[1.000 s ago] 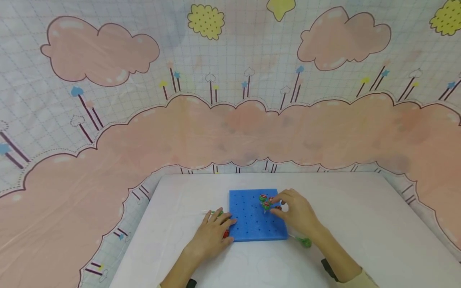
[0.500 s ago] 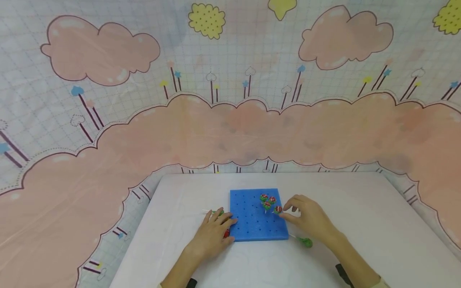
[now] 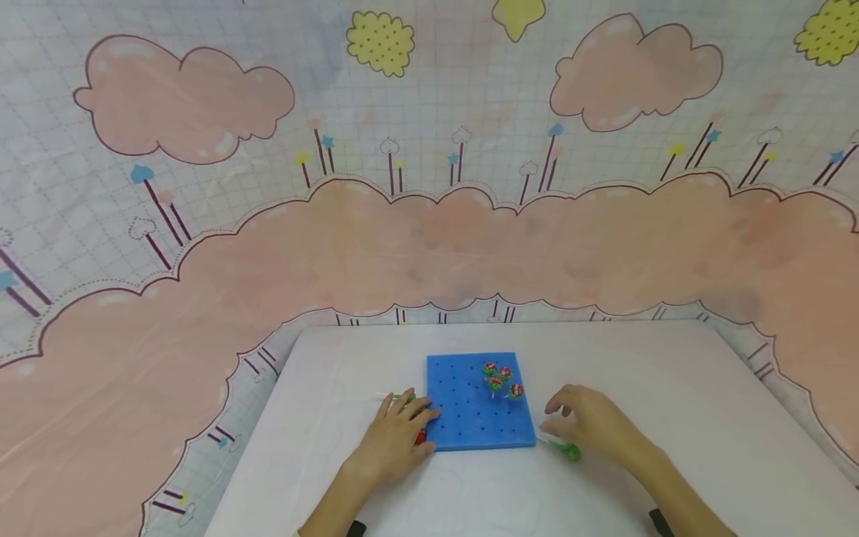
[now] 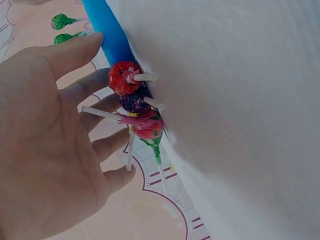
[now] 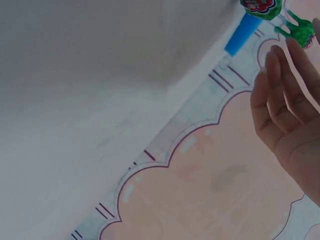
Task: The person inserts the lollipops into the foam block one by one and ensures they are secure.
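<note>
A blue foam board [image 3: 463, 418] with rows of small holes lies on the table. Several green-and-red wrapped lollipops [image 3: 494, 382] stand in its right part. My left hand [image 3: 396, 440] rests at the board's left edge with its fingers spread. Beside that hand, the left wrist view has a red lollipop [image 4: 120, 77], a purple lollipop [image 4: 134, 101] and a pink lollipop [image 4: 145, 125] with white sticks. To the right of the board hovers my right hand [image 3: 593, 426], fingers loosely bent and holding nothing. Just below it lies a green lollipop [image 3: 570, 451].
A white table [image 3: 637, 373] carries everything. Behind it hangs a cloth [image 3: 470, 246] printed with pink clouds. Another green lollipop [image 3: 408, 398] lies partly hidden by the left fingers.
The right hand has let go of the lollipop at the board's right edge and moved right and down, towards the loose green one. The left hand has stayed in place.
</note>
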`<state>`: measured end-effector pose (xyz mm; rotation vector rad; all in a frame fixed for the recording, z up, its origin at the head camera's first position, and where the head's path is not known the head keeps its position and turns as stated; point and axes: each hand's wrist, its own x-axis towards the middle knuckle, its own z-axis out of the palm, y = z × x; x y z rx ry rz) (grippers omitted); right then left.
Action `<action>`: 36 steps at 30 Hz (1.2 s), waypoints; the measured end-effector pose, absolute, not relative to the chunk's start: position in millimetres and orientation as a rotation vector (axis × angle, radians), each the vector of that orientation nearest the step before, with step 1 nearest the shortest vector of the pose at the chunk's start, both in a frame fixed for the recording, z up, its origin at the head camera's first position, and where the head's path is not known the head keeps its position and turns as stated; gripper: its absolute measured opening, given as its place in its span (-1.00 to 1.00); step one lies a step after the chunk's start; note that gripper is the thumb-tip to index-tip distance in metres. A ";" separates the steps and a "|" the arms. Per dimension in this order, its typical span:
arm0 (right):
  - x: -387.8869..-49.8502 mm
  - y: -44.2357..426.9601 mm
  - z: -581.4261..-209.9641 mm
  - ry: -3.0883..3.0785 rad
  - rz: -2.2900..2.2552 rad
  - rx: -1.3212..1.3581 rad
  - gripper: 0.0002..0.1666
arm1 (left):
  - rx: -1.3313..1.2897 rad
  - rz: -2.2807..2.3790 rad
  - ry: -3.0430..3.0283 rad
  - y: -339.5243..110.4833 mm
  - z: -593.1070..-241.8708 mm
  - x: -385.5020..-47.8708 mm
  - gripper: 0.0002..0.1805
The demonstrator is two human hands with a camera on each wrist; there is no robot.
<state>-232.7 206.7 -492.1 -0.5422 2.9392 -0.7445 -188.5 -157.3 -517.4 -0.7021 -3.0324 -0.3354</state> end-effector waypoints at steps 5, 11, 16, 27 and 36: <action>-229.3 211.6 -497.0 2.868 -0.738 -0.446 -0.70 | -0.698 -0.349 -3.038 -157.9 -520.4 -188.9 -0.40; -226.7 215.1 -502.3 2.841 -0.711 -0.474 -0.64 | -0.690 -0.369 -3.014 -159.5 -530.0 -191.3 -0.40; -224.4 217.7 -504.0 2.824 -0.705 -0.509 -0.65 | -0.706 -0.402 -3.014 -158.3 -523.2 -189.5 -0.40; -222.3 217.1 -502.7 2.715 -0.700 -0.434 -0.77 | -0.696 -0.385 -3.035 -157.6 -518.4 -189.1 -0.41; -219.9 219.5 -501.6 2.678 -0.688 -0.427 -0.71 | -0.687 -0.364 -3.042 -157.4 -515.6 -188.3 -0.41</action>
